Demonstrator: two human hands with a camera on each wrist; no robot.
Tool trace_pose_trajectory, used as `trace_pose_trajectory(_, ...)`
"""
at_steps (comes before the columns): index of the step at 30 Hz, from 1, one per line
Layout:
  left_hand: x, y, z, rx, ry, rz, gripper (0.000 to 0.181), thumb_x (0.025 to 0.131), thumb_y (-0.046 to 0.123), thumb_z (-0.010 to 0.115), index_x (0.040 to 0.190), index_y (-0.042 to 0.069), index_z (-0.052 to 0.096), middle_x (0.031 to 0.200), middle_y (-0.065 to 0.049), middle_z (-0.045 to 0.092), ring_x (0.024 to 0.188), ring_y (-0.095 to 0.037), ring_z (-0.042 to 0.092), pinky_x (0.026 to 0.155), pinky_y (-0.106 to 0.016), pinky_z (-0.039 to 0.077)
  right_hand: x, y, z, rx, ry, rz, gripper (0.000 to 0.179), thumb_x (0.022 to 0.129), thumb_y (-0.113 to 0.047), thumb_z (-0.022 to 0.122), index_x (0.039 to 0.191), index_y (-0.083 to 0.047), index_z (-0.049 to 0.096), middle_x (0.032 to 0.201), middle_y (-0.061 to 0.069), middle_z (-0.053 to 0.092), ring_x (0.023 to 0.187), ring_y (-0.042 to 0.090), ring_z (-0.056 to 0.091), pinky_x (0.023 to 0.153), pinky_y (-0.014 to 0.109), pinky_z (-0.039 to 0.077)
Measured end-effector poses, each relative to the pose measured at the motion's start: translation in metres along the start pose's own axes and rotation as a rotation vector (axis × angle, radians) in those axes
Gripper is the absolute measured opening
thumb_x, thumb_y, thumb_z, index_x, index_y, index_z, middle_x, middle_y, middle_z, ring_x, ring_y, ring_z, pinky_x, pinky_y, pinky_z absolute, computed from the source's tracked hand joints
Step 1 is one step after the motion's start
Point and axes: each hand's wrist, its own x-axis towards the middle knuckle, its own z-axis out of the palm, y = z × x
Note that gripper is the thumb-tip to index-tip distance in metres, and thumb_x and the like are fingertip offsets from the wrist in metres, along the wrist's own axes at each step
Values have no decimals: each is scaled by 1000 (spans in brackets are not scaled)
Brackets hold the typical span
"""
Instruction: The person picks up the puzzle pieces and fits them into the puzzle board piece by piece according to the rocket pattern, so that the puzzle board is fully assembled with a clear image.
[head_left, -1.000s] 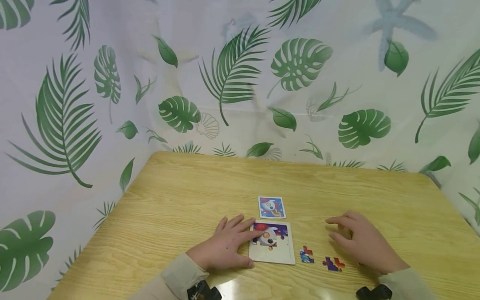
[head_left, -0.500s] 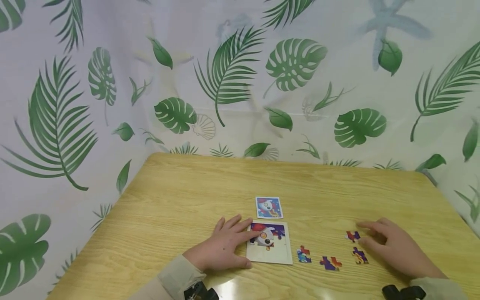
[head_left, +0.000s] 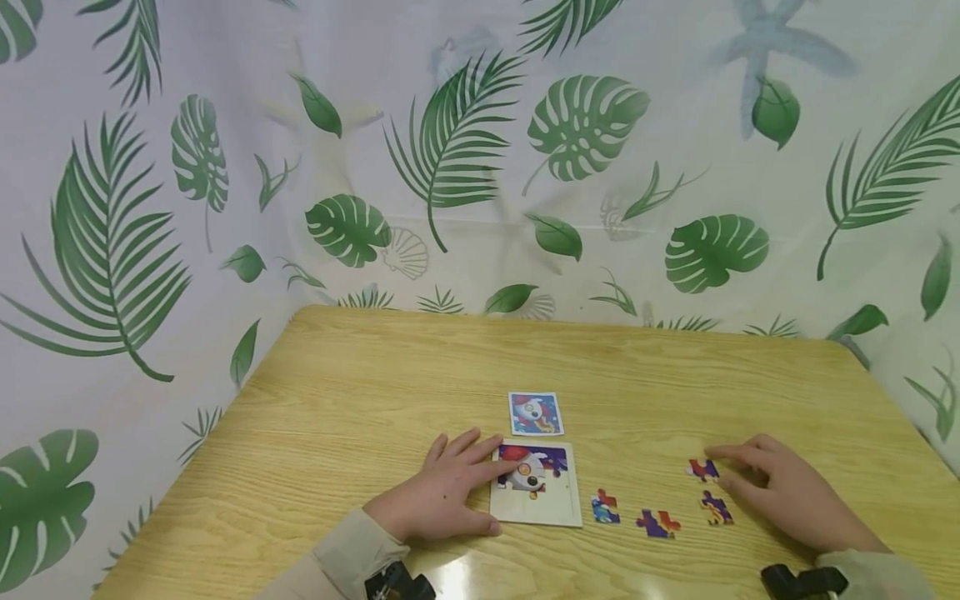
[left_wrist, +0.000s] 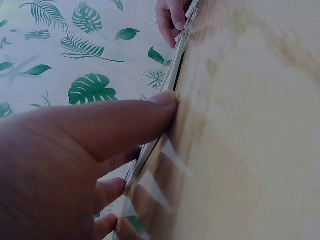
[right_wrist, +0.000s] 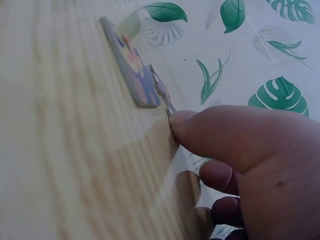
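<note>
A square puzzle tray (head_left: 536,510), partly filled with a white cartoon animal picture, lies on the table. My left hand (head_left: 442,496) rests spread on its left side, the index finger reaching over the assembled pieces. On the right, my right hand (head_left: 787,492) has thumb and index finger at the edges of a purple and red puzzle piece (head_left: 702,469), pinching it at the table surface. The right wrist view shows the thumb tip touching that piece (right_wrist: 162,91). Just below lies a purple and orange piece (head_left: 717,508).
Between tray and right hand lie a blue and red piece (head_left: 605,506) and a purple and orange piece (head_left: 658,523). A small picture card (head_left: 536,414) sits behind the tray. The wooden table (head_left: 390,375) meets a leaf-print curtain (head_left: 442,275) at the back.
My right hand has moved to the right, uncovering two puzzle pieces, and its fingers are at one of them. The left hand stays on the tray. The head view has shifted slightly.
</note>
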Motion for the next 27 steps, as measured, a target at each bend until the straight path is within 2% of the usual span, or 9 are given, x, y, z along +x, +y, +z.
trace_pose_trajectory(7, 0, -1, 0, -14, 0, -1, 78, 90, 53, 69, 158, 38, 35, 168, 6, 15, 155, -29, 3, 118, -63, -2, 1, 2, 2, -24, 17, -12, 37, 98, -43, 66, 129, -23, 71, 96, -6, 54, 78, 8, 46, 67, 30, 41)
trace_pose_trajectory(19, -1, 0, 2, -9, 8, 9, 78, 90, 52, 70, 158, 38, 35, 168, 5, 16, 155, -29, 3, 117, -64, -1, 1, -1, 4, -3, 27, 21, 38, 97, -48, 66, 123, -21, 72, 96, -10, 60, 82, 4, 56, 74, 38, 50)
trace_pose_trajectory(27, 0, 0, 0, 2, -3, 2, 77, 91, 53, 69, 158, 36, 36, 168, 5, 17, 155, -28, 4, 117, -64, 0, 2, -8, 8, 51, 65, 45, 39, 98, -47, 65, 120, -17, 73, 105, -4, 64, 92, 16, 60, 78, 45, 50)
